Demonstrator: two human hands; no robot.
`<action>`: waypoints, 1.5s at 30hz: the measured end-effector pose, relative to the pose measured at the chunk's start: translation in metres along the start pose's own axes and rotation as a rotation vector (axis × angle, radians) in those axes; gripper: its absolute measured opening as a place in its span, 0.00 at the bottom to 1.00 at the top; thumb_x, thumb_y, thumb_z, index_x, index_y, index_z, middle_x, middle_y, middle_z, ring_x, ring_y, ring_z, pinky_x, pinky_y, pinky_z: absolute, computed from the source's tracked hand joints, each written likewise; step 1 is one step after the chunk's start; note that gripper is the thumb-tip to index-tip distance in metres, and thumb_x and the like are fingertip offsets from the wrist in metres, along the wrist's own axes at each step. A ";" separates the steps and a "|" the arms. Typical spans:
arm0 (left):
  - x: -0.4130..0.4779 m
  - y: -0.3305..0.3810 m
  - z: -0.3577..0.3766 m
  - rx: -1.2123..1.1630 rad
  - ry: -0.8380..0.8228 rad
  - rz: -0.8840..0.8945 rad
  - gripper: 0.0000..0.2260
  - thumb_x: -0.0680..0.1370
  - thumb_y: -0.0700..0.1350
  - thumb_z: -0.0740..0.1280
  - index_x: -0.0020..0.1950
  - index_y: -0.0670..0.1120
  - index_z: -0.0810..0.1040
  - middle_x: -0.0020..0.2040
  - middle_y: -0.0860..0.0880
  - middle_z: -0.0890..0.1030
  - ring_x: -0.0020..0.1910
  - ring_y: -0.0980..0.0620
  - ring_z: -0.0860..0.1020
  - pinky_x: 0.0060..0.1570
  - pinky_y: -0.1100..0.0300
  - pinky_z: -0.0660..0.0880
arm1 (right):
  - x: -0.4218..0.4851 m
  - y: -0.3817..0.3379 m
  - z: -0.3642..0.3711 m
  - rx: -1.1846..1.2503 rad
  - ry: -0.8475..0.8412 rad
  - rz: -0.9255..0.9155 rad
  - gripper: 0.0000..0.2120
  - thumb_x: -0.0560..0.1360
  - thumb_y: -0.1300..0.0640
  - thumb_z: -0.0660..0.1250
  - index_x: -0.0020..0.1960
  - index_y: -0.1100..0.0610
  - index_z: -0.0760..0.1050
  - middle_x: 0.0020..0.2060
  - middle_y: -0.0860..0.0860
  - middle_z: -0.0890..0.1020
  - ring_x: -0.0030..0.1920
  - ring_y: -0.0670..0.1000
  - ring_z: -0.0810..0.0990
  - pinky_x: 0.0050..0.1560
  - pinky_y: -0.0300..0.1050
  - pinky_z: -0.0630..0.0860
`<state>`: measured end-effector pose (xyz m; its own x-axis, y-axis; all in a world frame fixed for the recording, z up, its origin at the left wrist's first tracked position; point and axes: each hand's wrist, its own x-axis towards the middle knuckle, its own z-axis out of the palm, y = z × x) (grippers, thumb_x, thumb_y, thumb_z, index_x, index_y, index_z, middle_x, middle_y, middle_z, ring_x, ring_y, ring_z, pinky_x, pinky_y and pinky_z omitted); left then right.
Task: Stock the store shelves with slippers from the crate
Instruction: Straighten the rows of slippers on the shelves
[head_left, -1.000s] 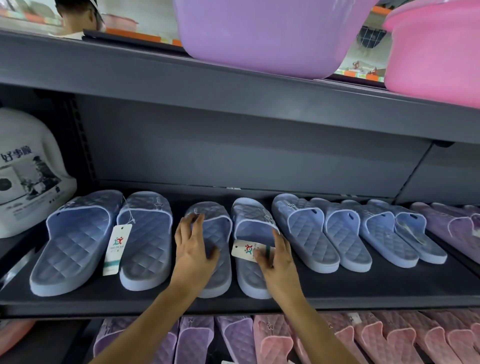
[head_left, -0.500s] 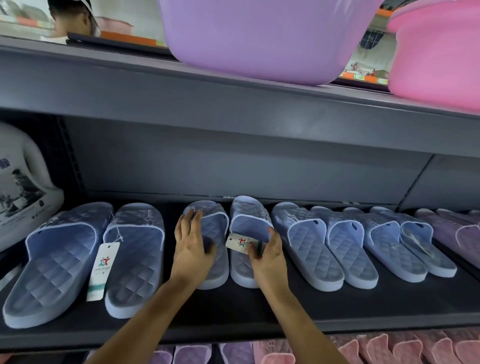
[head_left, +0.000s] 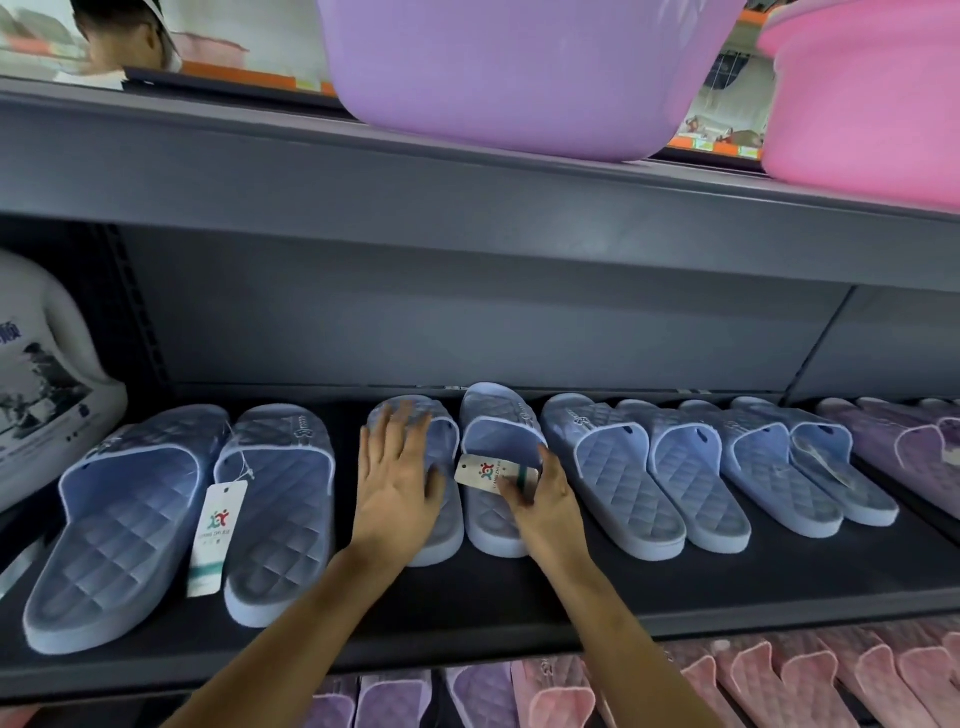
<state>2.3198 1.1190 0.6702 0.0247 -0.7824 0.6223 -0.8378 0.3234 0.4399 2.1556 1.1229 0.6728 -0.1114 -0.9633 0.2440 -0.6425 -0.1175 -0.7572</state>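
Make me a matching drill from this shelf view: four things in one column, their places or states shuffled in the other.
1. left hand
2. right hand
3. lilac basin
4. pink slippers

A. on the top shelf
B. touching a paper tag
C. below the black shelf
D. flat on a blue slipper

Pairs: 1-D, 2-B, 3-A, 4-C.

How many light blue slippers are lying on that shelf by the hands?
8 light blue slippers on the shelf: two at far left; one under the left hand; one under the right hand; four overlapping to their right. None seems hidden.
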 end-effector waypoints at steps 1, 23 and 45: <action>0.005 0.003 -0.002 0.008 -0.016 0.081 0.19 0.74 0.43 0.61 0.64 0.41 0.73 0.65 0.41 0.73 0.67 0.40 0.67 0.67 0.39 0.62 | 0.000 0.000 -0.001 0.001 -0.007 0.000 0.31 0.76 0.54 0.66 0.73 0.61 0.57 0.69 0.56 0.68 0.67 0.54 0.69 0.57 0.36 0.65; 0.066 0.013 0.027 0.246 -0.271 0.306 0.09 0.66 0.40 0.76 0.43 0.45 0.81 0.37 0.48 0.84 0.32 0.49 0.82 0.34 0.57 0.78 | 0.011 0.006 -0.009 0.026 -0.070 -0.014 0.24 0.73 0.57 0.68 0.66 0.63 0.67 0.59 0.57 0.77 0.60 0.54 0.75 0.59 0.45 0.71; 0.026 0.019 -0.042 0.157 -0.271 0.042 0.32 0.71 0.59 0.47 0.66 0.46 0.73 0.64 0.46 0.75 0.63 0.43 0.73 0.63 0.49 0.66 | -0.012 -0.002 -0.059 -0.113 -0.200 -0.212 0.29 0.76 0.57 0.64 0.74 0.55 0.57 0.70 0.51 0.66 0.69 0.50 0.65 0.61 0.35 0.61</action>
<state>2.3271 1.1271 0.7222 -0.1406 -0.8902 0.4333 -0.9097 0.2889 0.2984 2.1136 1.1489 0.7069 0.1782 -0.9500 0.2564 -0.7168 -0.3038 -0.6276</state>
